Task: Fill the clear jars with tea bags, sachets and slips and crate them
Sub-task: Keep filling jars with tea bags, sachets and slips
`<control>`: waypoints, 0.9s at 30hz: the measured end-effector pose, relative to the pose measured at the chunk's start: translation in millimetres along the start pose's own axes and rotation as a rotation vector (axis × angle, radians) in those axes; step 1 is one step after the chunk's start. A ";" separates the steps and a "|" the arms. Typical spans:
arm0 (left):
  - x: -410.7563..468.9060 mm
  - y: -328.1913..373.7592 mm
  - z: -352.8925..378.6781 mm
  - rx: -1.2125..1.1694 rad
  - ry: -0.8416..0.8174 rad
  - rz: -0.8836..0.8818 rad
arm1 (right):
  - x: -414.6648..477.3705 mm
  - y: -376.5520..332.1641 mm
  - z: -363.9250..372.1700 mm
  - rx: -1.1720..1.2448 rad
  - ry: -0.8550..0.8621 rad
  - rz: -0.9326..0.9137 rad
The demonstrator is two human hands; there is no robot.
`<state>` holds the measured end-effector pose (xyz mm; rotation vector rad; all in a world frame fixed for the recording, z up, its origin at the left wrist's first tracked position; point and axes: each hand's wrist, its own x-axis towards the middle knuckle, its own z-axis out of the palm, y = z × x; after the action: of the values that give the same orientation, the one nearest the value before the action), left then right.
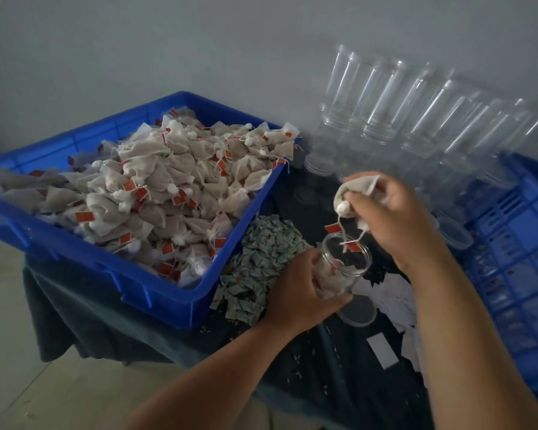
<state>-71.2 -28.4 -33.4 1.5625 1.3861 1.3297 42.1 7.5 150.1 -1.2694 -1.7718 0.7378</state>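
Observation:
My left hand [302, 290] grips a clear jar [343, 262], tilted with its mouth toward me; some tea bags lie inside it. Just above the jar mouth, my right hand [389, 218] holds a bunch of tea bags [356, 190], their strings and red tags [351, 246] dangling into the opening. A blue bin [156, 293] on the left is heaped with tea bags [156, 184]. Small printed sachets [258, 262] form a pile beside the bin. White slips [392, 293] lie under my right forearm.
Several empty clear jars [385, 119] lean stacked against the wall at the back right. A blue crate [522, 252] stands at the right edge. Clear lids [357, 311] lie on the dark cloth [112, 333] covering the table.

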 end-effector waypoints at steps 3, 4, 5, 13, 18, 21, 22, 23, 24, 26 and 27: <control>0.6 -4.0 0.1 0.007 0.001 0.010 | -7.0 20.6 -22.3 -0.295 0.010 0.002; 0.7 -4.7 1.1 0.012 -0.002 0.014 | -9.1 26.9 -25.5 -0.357 -0.031 0.028; 0.9 -4.4 2.0 0.007 -0.003 0.014 | -11.0 32.4 -27.3 -0.406 -0.081 0.065; 3.4 -4.9 5.0 -0.039 -0.016 0.014 | -14.1 38.6 -26.4 -0.233 -0.139 0.258; 2.2 -6.9 4.9 -0.037 -0.014 0.021 | -19.9 39.6 -14.2 -0.450 -0.240 0.147; 2.5 -5.1 4.6 -0.082 -0.006 0.036 | -22.7 36.5 -13.4 -0.586 -0.246 0.064; 2.7 -6.3 4.9 -0.081 -0.009 0.040 | -22.6 33.5 -13.8 -0.556 -0.195 0.040; 2.5 -5.9 4.9 -0.086 -0.017 0.037 | -21.7 29.7 -14.5 -0.497 -0.121 0.014; 2.5 -6.8 4.9 -0.079 -0.017 0.032 | -19.6 25.5 -14.2 -0.426 -0.041 -0.010; 3.7 -8.2 5.3 -0.051 -0.018 0.026 | -13.6 15.7 -7.2 -0.303 0.037 -0.041; 2.3 -7.5 6.0 -0.052 -0.011 0.024 | -10.2 9.8 1.5 -0.272 0.015 -0.063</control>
<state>-67.9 -23.6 -41.3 1.5542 1.3196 1.3588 47.1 1.0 138.5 -1.3835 -1.9392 0.4608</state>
